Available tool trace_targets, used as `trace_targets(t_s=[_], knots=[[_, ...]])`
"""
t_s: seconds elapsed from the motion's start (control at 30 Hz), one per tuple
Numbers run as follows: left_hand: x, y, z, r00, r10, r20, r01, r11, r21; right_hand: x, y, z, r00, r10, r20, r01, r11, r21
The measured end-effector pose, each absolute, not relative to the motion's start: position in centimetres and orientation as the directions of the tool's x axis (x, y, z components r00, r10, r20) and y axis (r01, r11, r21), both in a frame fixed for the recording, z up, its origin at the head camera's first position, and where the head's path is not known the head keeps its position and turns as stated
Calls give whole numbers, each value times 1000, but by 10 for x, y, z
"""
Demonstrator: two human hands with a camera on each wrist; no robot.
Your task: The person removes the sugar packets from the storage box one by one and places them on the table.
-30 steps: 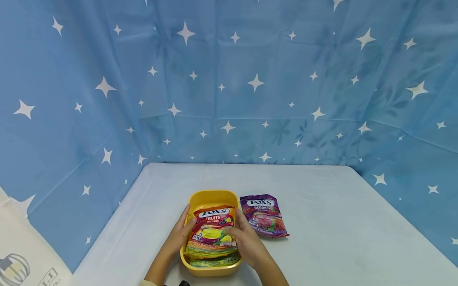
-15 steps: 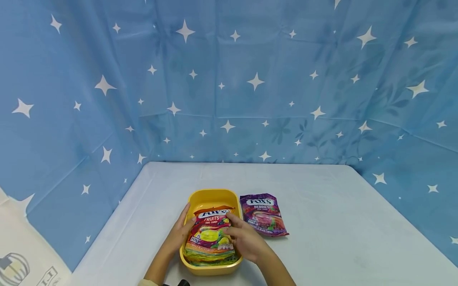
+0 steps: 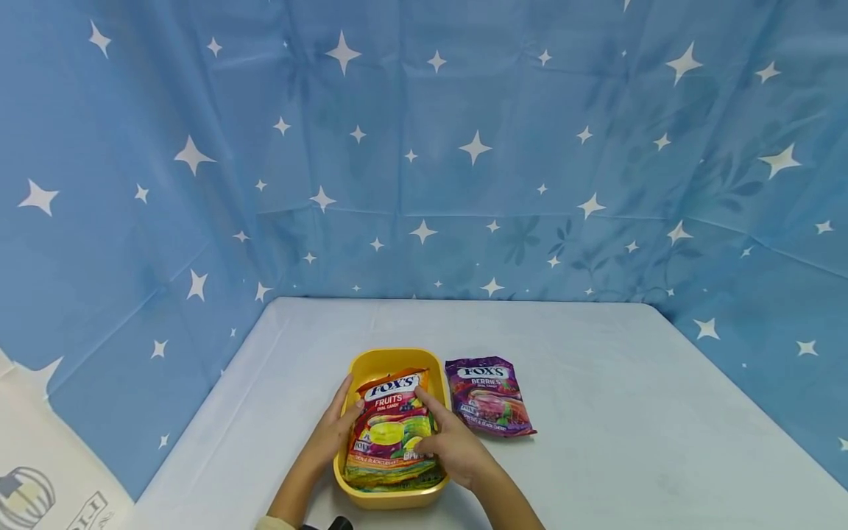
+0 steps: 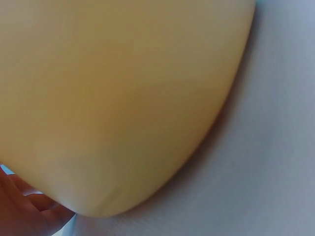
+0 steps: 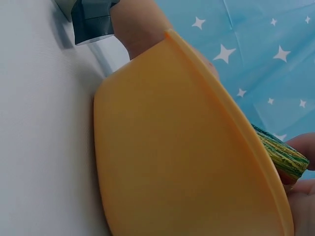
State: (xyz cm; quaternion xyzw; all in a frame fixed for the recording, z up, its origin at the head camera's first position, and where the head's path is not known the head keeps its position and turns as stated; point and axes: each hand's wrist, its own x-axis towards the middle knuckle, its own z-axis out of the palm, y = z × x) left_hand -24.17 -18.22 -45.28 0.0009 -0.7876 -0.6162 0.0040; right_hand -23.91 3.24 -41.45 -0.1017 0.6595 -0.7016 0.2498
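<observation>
A yellow plastic tub (image 3: 397,353) stands at the near middle of the table. Inside it lies a red and orange candy bag (image 3: 389,434) marked Fox's Fruits, slightly turned with its top edge toward the upper right. My left hand (image 3: 331,428) holds the tub's left wall, thumb over the rim beside the bag. My right hand (image 3: 458,446) grips the bag's right side. In the right wrist view, the thumb and a finger (image 5: 302,145) are around the green-yellow bag end (image 5: 285,157) above the rim. The tub wall (image 4: 113,98) fills most of the left wrist view.
A purple Fox's Berries candy bag (image 3: 489,397) lies flat on the white table (image 3: 629,412), just right of the tub. Blue star-printed curtain (image 3: 424,162) surrounds the back and sides. Cream cloth with a whisk print (image 3: 40,471) hangs at the lower left.
The Fruits bag has settled over the green bag edge that showed beneath it and turned slightly. My right hand has shifted along its right side. The left hand stays at the tub.
</observation>
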Motion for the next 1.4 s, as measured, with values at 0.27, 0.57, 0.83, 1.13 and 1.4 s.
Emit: trace_targets(t_s=[0.27, 0.57, 0.83, 1.13, 1.4], knots=[[-243, -181, -452, -1000, -5, -1, -2, 248, 969, -239, 36, -416, -865, -482, -139, 212, -99, -972], [-244, -184, -453, -1000, 10, 9, 11, 251, 968, -244, 41, -419, -878, -464, -117, 251, -240, -938], [-245, -189, -455, -998, 49, 27, 39, 259, 965, -253, 63, -427, -865, -500, -44, 258, -367, -894], [-244, -190, -453, -998, 60, 35, 49, 265, 963, -274, 115, -425, -894, -447, -11, 186, -350, -918], [-245, -188, -451, -998, 59, -4, 12, 265, 964, -292, 173, -430, -959, -284, -2, 87, -290, -953]])
